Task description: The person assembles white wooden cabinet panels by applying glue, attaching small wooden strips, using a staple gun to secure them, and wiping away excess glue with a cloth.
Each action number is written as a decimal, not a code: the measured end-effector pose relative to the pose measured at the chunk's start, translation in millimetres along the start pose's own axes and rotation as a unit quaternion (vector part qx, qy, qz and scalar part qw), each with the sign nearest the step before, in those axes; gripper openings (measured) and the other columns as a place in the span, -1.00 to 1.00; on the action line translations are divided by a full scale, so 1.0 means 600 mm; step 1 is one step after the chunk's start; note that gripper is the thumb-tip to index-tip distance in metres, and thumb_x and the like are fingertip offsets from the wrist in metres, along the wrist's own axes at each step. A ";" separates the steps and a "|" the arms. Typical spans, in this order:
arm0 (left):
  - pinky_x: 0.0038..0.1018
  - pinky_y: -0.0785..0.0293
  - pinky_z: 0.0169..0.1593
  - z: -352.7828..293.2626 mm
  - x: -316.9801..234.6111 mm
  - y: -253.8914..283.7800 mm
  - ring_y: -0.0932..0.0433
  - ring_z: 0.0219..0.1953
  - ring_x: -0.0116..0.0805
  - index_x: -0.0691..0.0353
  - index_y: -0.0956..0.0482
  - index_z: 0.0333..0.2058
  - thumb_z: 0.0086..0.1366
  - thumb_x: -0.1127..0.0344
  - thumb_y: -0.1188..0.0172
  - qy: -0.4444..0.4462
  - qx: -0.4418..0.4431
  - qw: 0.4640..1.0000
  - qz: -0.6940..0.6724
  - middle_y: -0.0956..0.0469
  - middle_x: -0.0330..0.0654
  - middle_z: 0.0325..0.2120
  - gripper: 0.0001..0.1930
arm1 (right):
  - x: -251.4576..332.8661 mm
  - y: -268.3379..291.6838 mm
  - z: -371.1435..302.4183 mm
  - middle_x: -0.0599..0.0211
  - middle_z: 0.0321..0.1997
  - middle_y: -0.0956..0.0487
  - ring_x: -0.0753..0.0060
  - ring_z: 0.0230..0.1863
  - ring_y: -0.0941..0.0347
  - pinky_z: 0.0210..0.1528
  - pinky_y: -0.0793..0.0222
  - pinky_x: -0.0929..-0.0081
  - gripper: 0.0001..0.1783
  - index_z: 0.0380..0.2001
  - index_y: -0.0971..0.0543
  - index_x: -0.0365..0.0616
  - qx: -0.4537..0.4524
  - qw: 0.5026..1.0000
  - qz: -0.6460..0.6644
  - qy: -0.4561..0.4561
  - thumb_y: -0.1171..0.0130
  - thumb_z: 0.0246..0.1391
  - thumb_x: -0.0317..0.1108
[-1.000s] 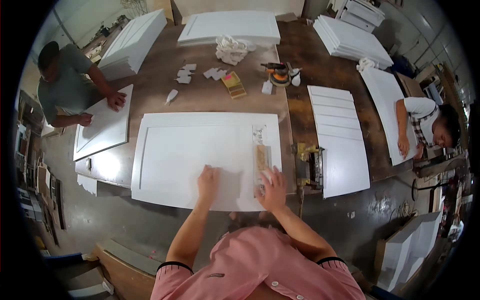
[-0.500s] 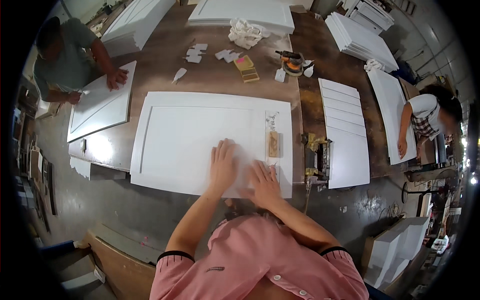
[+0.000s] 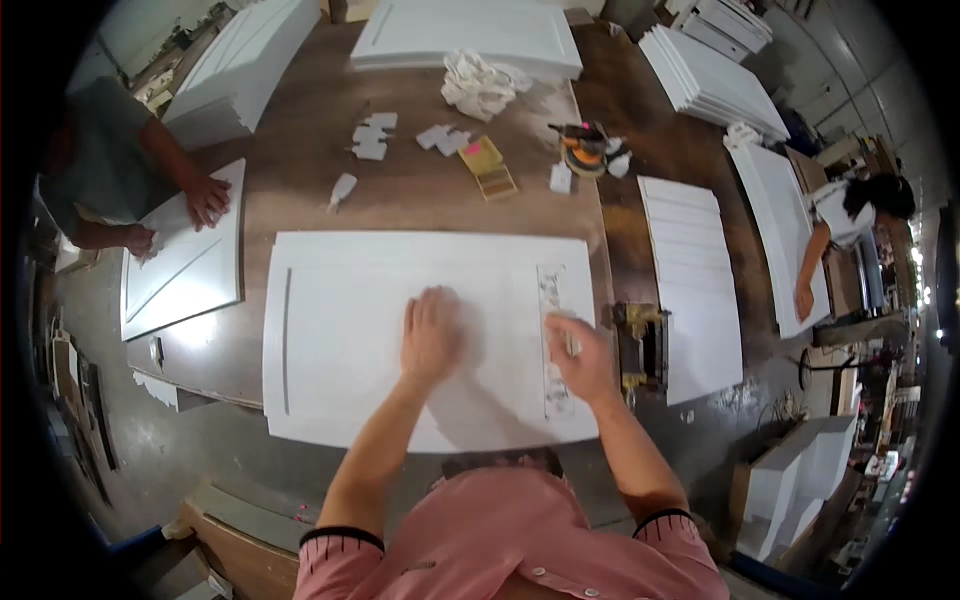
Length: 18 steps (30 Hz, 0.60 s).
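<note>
A large white panel [image 3: 350,390] with a recessed centre lies on the table before me. My left hand [image 3: 430,338] rests on its middle, open, with the fingers extended and slightly blurred. Near the panel's right end, my right hand [image 3: 585,365] is closed, its fingers curled over the spot where a small tan block lay; the hand largely hides that block. Under and beside this hand runs a narrow pale strip [image 3: 552,285] with dark markings, lying along the panel's right side.
Beyond the panel are a white cloth [image 3: 480,85], an orange sander [image 3: 583,152] and a yellow case [image 3: 487,168]. A grooved white board [image 3: 692,280] lies to the right. Co-workers handle a panel [image 3: 190,270] at left and another [image 3: 780,240] at right.
My right hand has moved right and up from the panel's near edge onto the block and curled its fingers. My left hand stays on the panel. The view has shifted, so the panel appears lower.
</note>
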<state>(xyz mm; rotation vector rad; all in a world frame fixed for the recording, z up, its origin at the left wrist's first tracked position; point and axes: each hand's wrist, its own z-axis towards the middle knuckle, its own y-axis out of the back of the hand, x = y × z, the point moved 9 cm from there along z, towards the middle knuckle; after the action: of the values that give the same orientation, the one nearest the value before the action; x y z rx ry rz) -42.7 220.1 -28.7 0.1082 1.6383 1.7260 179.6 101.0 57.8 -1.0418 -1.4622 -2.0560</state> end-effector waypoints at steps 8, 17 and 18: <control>0.24 -0.06 0.46 0.013 0.008 0.007 -0.23 0.42 0.21 0.08 -0.51 0.15 0.17 0.19 -0.35 0.000 0.018 0.999 -0.035 -0.32 0.11 0.34 -0.45 | -0.076 -0.171 0.536 0.20 -0.20 -0.75 0.31 -0.20 -0.66 -0.08 -0.54 0.38 -0.71 0.00 -0.69 -0.14 -0.066 0.995 0.043 0.066 -0.30 0.27 -0.27; 0.13 -0.12 0.46 0.011 0.026 0.000 -0.26 0.43 0.01 -0.02 -0.50 0.22 0.23 0.11 -0.31 0.041 0.075 0.996 -0.029 -0.34 -0.04 0.34 -0.45 | -0.158 -0.343 0.799 0.01 -0.14 -0.73 -0.02 -0.11 -0.68 -0.03 -0.52 0.20 -0.55 0.00 -0.68 -0.12 -0.107 0.966 -0.219 -0.086 -0.31 0.16 -0.05; 0.13 -0.12 0.46 0.014 0.025 0.005 -0.26 0.43 0.01 -0.02 -0.50 0.22 0.23 0.11 -0.31 0.036 0.069 0.997 -0.025 -0.34 -0.04 0.34 -0.45 | -0.162 -0.328 0.817 0.01 -0.14 -0.73 -0.02 -0.11 -0.68 -0.03 -0.52 0.20 -0.55 0.00 -0.68 -0.12 -0.115 0.966 -0.214 -0.083 -0.31 0.16 -0.05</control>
<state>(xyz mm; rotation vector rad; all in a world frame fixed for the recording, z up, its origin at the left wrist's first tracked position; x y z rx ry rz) -50.6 235.4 -30.6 0.0718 1.7969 1.5962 270.1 618.4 -55.2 -1.0796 -1.6811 -2.5451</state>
